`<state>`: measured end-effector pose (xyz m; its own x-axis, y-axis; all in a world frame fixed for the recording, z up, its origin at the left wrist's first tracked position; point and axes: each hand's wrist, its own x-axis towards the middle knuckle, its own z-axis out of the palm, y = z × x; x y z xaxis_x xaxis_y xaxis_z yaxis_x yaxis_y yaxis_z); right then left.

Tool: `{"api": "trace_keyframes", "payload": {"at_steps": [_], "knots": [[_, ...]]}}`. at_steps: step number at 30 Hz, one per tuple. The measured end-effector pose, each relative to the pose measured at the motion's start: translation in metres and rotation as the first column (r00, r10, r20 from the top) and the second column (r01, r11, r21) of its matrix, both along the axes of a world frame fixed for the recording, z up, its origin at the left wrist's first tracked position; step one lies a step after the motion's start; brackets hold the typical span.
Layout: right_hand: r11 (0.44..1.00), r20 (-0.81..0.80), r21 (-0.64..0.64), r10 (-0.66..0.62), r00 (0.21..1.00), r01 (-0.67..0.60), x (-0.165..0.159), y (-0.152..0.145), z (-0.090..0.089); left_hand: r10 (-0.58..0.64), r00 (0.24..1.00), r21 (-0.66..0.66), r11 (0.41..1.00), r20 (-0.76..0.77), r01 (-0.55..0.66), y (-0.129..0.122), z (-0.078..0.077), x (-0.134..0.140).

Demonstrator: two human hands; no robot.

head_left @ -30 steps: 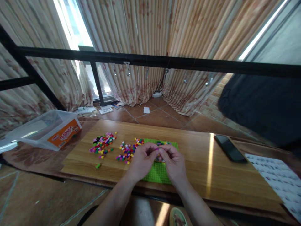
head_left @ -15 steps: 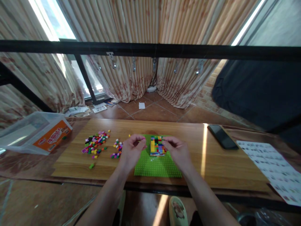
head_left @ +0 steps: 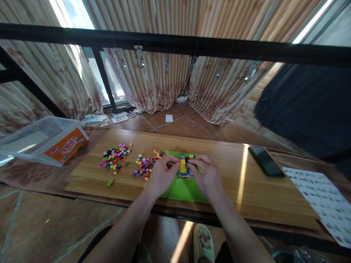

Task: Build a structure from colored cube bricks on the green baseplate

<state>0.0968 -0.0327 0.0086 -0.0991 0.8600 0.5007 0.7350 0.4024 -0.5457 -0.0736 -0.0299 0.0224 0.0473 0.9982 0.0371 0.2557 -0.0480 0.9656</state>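
A small block structure of many-coloured toy bricks (head_left: 182, 167) stands on the green baseplate (head_left: 183, 191). My left hand (head_left: 163, 173) is at its left side, thumb and forefinger pinched on a tiny pink brick (head_left: 177, 163). Over the right part of the structure is my right hand (head_left: 207, 175), fingertips closed together at its top. Whatever those fingers hold, if anything, is hidden. The right hand covers part of the structure and of the baseplate.
Loose bricks lie in one pile (head_left: 116, 157) at the left and another (head_left: 144, 166) beside the baseplate. A clear plastic box (head_left: 52, 140) stands far left. To the right are a black phone (head_left: 265, 161) and a printed sheet (head_left: 318, 201). A black rail (head_left: 170, 44) crosses behind the table.
The view has shifted and tilted a little. My right hand has moved inward over the structure, covering more of it. My left hand still pinches the pink brick.
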Motion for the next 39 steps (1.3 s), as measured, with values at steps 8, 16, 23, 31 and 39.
{"api": "trace_keyframes", "payload": {"at_steps": [8,16,23,31,39], "knots": [[0.999,0.061,0.044,0.006,0.998,-0.008,-0.002,0.0,-0.006,-0.004,0.997,0.097,0.995,-0.078,0.011,0.0,-0.003,0.003],[0.999,-0.083,-0.027,-0.034,0.996,0.032,0.005,-0.001,0.001,-0.01,0.995,0.092,0.996,-0.098,0.019,0.0,-0.006,0.001],[0.985,-0.194,-0.13,-0.136,0.972,0.112,0.014,0.0,0.003,0.012,0.992,0.089,0.996,-0.128,0.0,-0.001,-0.004,0.001],[0.984,-0.164,-0.107,-0.158,0.974,0.141,0.005,0.005,-0.004,-0.003,0.992,0.091,0.996,-0.126,0.014,-0.001,-0.003,0.002],[0.982,-0.159,-0.11,-0.169,0.973,0.152,0.005,0.003,0.0,-0.014,0.99,0.102,0.994,-0.142,0.029,-0.001,-0.004,0.0]]}}
